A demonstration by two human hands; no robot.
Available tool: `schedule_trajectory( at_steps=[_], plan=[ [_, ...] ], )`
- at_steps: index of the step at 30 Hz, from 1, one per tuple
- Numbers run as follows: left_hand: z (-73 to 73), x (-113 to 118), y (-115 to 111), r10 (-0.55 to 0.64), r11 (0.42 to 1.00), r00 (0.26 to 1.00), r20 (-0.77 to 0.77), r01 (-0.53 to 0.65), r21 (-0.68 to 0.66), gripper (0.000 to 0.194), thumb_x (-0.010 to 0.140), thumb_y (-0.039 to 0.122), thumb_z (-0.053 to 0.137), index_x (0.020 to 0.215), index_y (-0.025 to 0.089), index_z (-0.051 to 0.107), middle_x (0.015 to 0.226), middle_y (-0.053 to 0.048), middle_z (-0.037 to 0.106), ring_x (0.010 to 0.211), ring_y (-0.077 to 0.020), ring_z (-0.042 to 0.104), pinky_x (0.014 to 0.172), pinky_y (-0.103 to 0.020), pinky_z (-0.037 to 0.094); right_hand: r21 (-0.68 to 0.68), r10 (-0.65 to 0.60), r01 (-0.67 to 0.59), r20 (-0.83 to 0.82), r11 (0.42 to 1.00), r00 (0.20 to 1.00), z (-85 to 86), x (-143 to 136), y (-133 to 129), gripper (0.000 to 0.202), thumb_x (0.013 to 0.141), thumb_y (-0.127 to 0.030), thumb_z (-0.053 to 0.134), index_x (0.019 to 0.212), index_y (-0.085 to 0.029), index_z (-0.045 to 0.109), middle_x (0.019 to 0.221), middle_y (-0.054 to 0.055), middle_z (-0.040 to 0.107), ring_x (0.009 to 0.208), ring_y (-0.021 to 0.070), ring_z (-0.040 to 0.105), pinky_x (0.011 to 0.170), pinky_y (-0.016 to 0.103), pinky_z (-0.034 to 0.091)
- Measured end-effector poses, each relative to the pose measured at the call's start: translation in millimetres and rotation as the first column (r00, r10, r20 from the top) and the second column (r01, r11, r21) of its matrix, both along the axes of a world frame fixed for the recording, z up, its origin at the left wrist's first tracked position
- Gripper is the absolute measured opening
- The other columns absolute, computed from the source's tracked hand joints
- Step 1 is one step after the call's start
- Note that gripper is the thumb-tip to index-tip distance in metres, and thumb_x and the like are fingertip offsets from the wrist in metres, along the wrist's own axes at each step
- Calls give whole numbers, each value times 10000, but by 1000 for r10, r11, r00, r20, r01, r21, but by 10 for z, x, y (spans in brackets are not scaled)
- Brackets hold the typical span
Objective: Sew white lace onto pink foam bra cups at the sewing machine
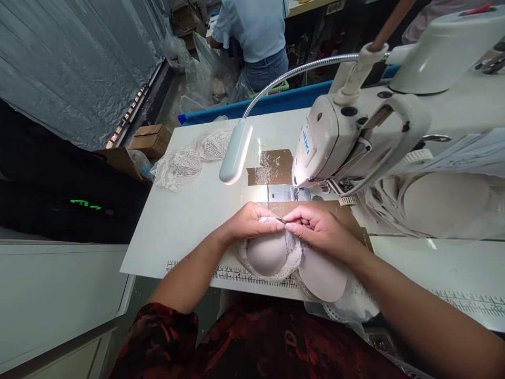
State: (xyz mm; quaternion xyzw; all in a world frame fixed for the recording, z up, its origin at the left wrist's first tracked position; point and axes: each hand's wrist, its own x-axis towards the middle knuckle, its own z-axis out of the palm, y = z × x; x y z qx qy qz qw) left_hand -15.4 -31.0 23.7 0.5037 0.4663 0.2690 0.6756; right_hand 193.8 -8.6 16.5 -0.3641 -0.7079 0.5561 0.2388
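A white lace bra with pale padded cups (267,255) hangs from both hands over the table's front edge, beside the printed ruler. My left hand (254,221) pinches its upper edge. Close against those fingertips, my right hand (311,226) is closed on a small dark thin tool, whose tip shows between the hands. Just beyond them is the needle area of a white sewing machine (319,142), with a metal plate (280,193) lit by a lamp.
A lamp head (235,152) on a bendable neck hangs over the white table (158,231). Lace pieces (179,167) lie at the back left, and stacked pale cups (445,202) at the right. A person (258,31) sits beyond the table. Cartons (150,140) stand left.
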Motion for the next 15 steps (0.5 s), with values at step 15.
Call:
schedule_trajectory(
  at_steps=[15],
  plan=[
    [-60, 25, 11, -71, 984, 987, -143, 93, 152, 357, 751, 441, 697, 641, 108, 629, 554, 40, 416, 542, -64, 349, 486, -212, 242, 84, -34, 26, 94, 996, 995, 53, -63, 17, 221, 828, -402, 579, 790, -194, 643, 787, 40, 653, 721, 176, 581, 628, 303, 449]
  ],
)
